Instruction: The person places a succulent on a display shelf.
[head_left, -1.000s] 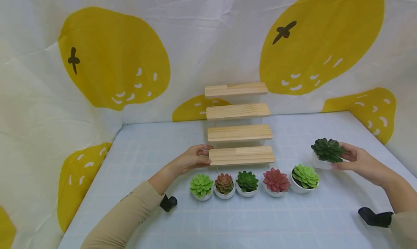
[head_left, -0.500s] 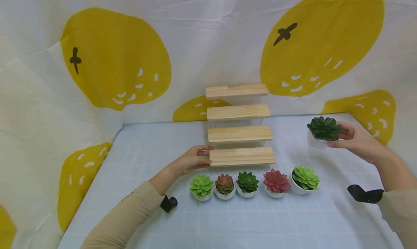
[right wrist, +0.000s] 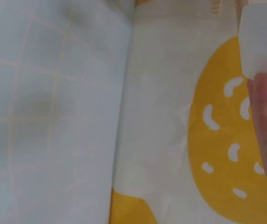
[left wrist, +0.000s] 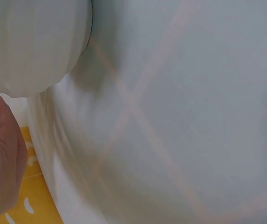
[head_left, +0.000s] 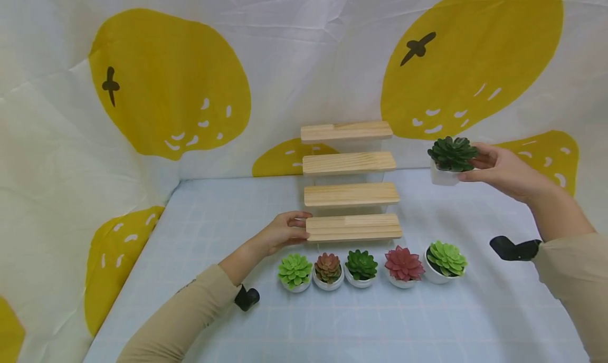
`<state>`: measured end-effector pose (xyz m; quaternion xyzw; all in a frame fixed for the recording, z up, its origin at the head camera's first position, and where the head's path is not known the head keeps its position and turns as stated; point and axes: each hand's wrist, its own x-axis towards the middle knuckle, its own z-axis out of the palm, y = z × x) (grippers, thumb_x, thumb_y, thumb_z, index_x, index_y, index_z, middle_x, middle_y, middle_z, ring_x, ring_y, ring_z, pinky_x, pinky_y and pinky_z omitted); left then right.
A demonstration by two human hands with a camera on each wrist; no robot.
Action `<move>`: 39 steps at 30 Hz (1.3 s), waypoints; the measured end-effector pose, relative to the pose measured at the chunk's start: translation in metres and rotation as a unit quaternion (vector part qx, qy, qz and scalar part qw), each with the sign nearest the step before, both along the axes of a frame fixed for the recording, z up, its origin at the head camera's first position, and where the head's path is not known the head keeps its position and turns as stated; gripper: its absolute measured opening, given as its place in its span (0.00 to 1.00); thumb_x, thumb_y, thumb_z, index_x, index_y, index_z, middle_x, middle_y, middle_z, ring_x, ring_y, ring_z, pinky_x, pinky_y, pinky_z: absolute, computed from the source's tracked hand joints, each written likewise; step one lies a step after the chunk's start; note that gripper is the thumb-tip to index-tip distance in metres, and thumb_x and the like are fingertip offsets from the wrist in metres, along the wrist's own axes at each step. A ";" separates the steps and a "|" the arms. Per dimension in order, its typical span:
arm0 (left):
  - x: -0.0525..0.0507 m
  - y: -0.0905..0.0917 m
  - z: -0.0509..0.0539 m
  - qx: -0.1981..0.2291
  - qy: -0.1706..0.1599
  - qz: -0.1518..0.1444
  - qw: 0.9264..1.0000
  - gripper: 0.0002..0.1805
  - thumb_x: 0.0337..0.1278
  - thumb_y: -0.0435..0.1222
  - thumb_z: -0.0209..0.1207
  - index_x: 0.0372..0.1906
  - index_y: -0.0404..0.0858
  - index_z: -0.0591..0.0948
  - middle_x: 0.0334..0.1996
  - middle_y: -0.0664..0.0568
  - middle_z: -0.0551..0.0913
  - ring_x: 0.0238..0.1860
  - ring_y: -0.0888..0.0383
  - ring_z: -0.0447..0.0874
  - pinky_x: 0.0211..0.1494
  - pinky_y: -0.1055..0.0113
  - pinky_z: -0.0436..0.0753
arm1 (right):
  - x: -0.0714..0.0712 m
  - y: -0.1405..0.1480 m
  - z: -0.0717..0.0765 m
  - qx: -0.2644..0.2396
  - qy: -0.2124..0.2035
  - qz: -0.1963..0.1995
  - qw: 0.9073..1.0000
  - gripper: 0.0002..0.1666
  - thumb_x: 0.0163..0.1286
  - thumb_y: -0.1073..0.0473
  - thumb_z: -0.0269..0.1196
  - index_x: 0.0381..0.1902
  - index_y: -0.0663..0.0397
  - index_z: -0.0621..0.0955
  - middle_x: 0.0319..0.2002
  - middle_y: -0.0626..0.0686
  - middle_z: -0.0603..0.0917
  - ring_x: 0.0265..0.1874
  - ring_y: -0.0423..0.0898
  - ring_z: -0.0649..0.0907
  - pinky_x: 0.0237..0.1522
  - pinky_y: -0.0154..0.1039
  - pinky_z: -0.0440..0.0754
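My right hand [head_left: 505,170] holds a dark green potted succulent [head_left: 453,154] upright by its white pot, raised above the table to the right of a tiered wooden display shelf [head_left: 352,196]. In the right wrist view, a finger and thumb press against that white pot [right wrist: 263,42]. With my left hand [head_left: 280,232] I grip the left end of the lowest shelf board [head_left: 353,228]. Along the front of the shelf stand several potted succulents: light green [head_left: 294,270], reddish brown [head_left: 328,269], green [head_left: 361,266], red [head_left: 404,264] and bright green [head_left: 445,260]. A white pot [left wrist: 35,46] looms large in the left wrist view.
A pale blue checked cloth [head_left: 332,326] covers the table. Behind it hangs a white curtain [head_left: 294,62] with yellow fruit prints, which also runs down the left side. The shelf's four boards rise in steps toward that curtain.
My right hand has lifted the dark green potted succulent higher and carried it leftward and away from me. The left hand stays at the lowest board, and the row of pots has not moved.
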<state>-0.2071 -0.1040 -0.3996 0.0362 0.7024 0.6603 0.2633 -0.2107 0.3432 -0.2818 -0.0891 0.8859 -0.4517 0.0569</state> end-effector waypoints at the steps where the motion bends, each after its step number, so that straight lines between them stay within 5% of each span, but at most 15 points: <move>1: 0.000 0.000 0.000 0.000 0.000 0.002 1.000 0.28 0.54 0.20 0.57 0.62 0.30 0.69 0.52 0.36 0.74 0.50 0.43 0.77 0.50 0.59 0.80 | -0.002 -0.004 0.002 -0.001 0.002 0.006 1.000 0.37 0.64 0.64 0.62 0.67 0.57 0.59 0.47 0.28 0.73 0.48 0.28 0.70 0.50 0.31 0.76; 3: 0.001 0.000 -0.001 0.000 0.000 0.005 1.000 0.28 0.54 0.21 0.57 0.62 0.30 0.69 0.53 0.36 0.74 0.50 0.43 0.77 0.50 0.59 0.81 | -0.007 -0.011 0.006 -0.008 0.006 0.011 1.000 0.36 0.63 0.64 0.62 0.66 0.57 0.60 0.47 0.30 0.74 0.48 0.29 0.72 0.43 0.22 0.74; 13: -0.003 0.011 0.000 0.004 0.000 -0.010 1.000 0.27 0.53 0.21 0.58 0.61 0.30 0.70 0.51 0.37 0.76 0.40 0.54 0.80 0.49 0.59 0.81 | -0.016 -0.028 0.019 -0.058 0.024 0.008 0.998 0.35 0.65 0.66 0.60 0.67 0.59 0.60 0.47 0.32 0.76 0.45 0.31 0.77 0.42 0.22 0.76; 21: -0.001 0.014 0.000 0.006 -0.007 -0.009 1.000 0.27 0.53 0.20 0.57 0.61 0.30 0.70 0.51 0.36 0.76 0.39 0.54 0.80 0.49 0.59 0.81 | -0.032 -0.047 0.030 -0.058 0.006 -0.020 0.998 0.38 0.65 0.57 0.62 0.68 0.57 0.58 0.52 0.40 0.71 0.47 0.36 0.73 0.44 0.21 0.75; 39: 0.003 0.014 0.001 0.010 -0.015 0.005 1.000 0.28 0.51 0.20 0.58 0.61 0.32 0.70 0.52 0.37 0.75 0.41 0.53 0.80 0.50 0.57 0.80 | -0.057 -0.096 0.046 -0.140 0.006 -0.012 0.990 0.39 0.62 0.60 0.64 0.66 0.60 0.60 0.51 0.48 0.69 0.48 0.42 0.72 0.45 0.24 0.76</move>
